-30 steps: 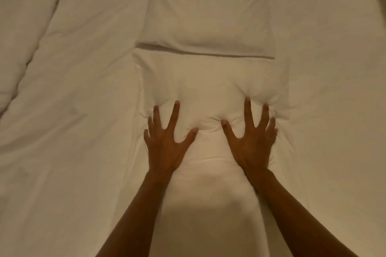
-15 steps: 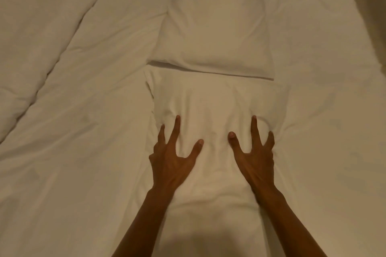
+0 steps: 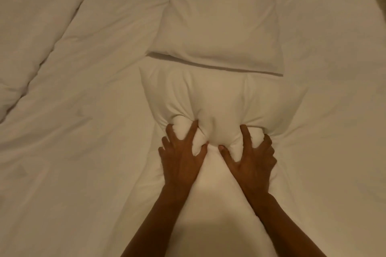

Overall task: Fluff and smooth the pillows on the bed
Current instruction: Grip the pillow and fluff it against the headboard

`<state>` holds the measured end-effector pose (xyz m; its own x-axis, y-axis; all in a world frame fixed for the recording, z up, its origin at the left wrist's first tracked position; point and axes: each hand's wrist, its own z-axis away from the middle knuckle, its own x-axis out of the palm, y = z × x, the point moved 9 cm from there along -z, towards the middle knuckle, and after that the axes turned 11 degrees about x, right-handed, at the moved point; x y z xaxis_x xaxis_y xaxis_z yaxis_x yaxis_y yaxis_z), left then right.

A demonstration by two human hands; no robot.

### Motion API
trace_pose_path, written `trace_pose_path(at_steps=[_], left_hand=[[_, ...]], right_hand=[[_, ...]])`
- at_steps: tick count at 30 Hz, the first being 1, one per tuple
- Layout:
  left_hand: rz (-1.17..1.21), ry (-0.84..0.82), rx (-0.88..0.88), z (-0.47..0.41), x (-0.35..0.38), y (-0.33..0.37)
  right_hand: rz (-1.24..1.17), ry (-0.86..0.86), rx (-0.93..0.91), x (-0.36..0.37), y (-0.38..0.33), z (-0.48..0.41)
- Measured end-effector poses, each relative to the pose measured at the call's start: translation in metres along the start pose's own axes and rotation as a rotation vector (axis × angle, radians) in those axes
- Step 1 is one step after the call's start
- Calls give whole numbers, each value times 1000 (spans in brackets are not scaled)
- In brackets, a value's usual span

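Observation:
Two white pillows lie end to end on the bed. The near pillow stretches from under my forearms up to the far pillow, whose lower edge overlaps it. My left hand and my right hand sit side by side on the middle of the near pillow. The fingers of both hands dig into it and bunch up filling and cover. Deep creases fan out from my fingertips, and the pillow's far half bulges up.
A white sheet covers the mattress on both sides of the pillows. A crumpled white duvet lies along the left. The bed's corner shows at the top right, with a dark gap beyond it.
My hands went from flat with spread fingers to clawed, gripping the near pillow. The pillow has bunched up and puffed at its far half.

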<state>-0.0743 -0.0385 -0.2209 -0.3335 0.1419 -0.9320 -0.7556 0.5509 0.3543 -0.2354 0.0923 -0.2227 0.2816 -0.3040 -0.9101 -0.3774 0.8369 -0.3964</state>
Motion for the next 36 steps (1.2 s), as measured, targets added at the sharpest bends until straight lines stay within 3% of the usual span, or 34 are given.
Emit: trace_pose_path(at_steps=[5,10,16,26,31,36], left_hand=[[-25,50,115,-3,12,5],[56,40,105,17,-36,22],[155,175,11,82,-206,54],[-65,682,-212,166,-555,59],[-129,865,-238,190,-661,30],[-144,952,-280,216,-717,-28]], right_hand=[[131,148,-139,9,-12,-1],[58,141,-206,-35,-31,26],[-86,42,-248,-163,-85,111],[-309,118,-643,-408,-292,243],[-365,195,-794,-464,-382,302],[-356,225,-876,-467,-452,362]])
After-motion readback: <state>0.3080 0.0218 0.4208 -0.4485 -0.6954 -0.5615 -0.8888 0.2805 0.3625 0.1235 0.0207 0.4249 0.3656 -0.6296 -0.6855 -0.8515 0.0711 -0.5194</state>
